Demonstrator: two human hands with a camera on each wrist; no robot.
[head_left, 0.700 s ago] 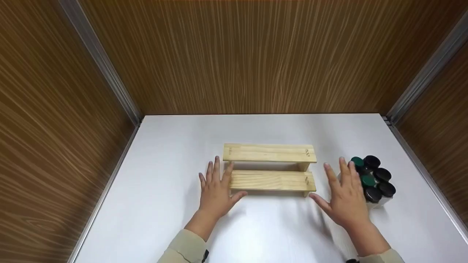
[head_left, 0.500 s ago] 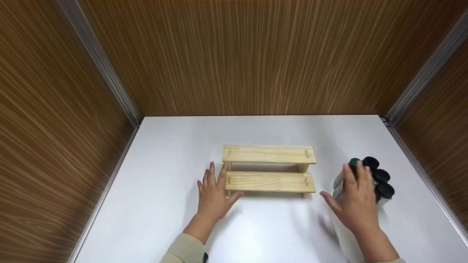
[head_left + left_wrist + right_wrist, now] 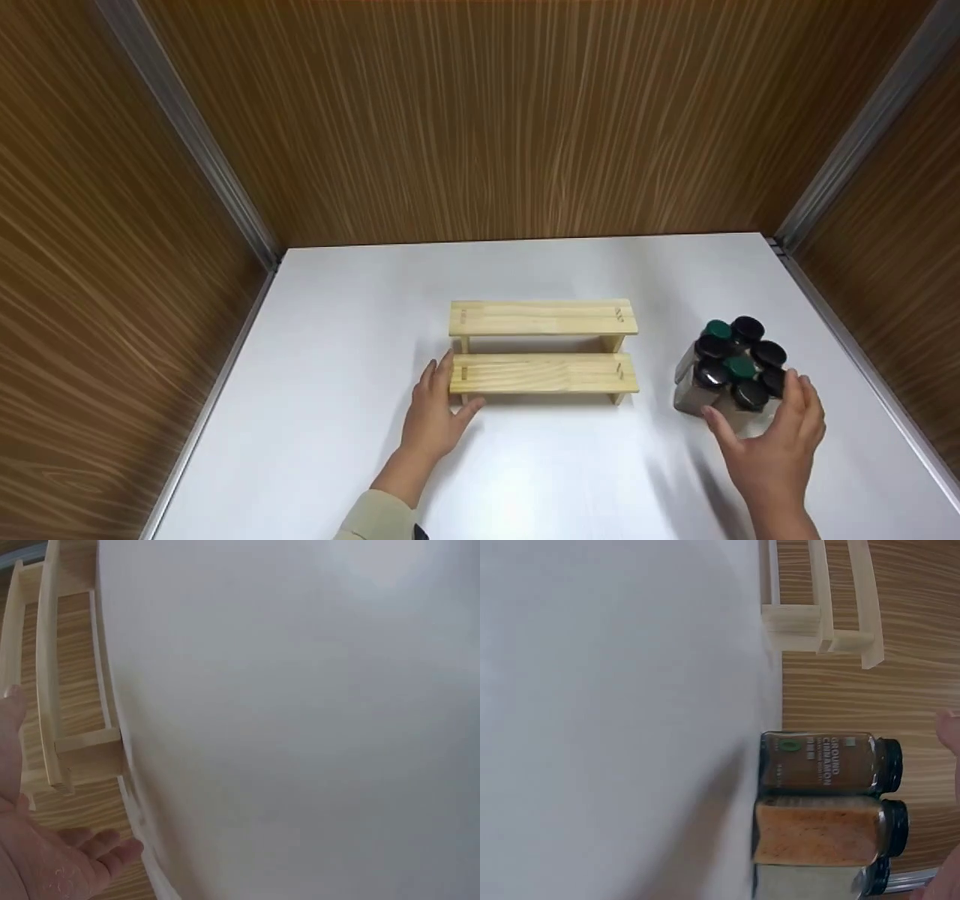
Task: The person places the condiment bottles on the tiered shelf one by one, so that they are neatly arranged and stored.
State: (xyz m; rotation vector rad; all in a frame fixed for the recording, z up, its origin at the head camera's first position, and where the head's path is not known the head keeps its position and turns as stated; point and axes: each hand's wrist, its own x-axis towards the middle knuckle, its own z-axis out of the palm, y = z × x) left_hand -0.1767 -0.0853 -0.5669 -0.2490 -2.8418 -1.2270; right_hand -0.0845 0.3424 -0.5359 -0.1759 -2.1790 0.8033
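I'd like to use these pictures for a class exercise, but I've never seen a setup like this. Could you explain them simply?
There's no machine here, just a person's two bare hands. The large picture comes from a camera worn on the head, looking forward and down; the two smaller ones come from cameras worn on each wrist.

On the white table stand a two-tier wooden rack and a cluster of jars, capped in black or green. In the right wrist picture, one label reads "Ground Cinnamon".

The left hand is at the rack's left end; the right hand is beside the jars, thumb and fingers apart. Neither appears to have a grip on anything, though light touching is hard to rule out.
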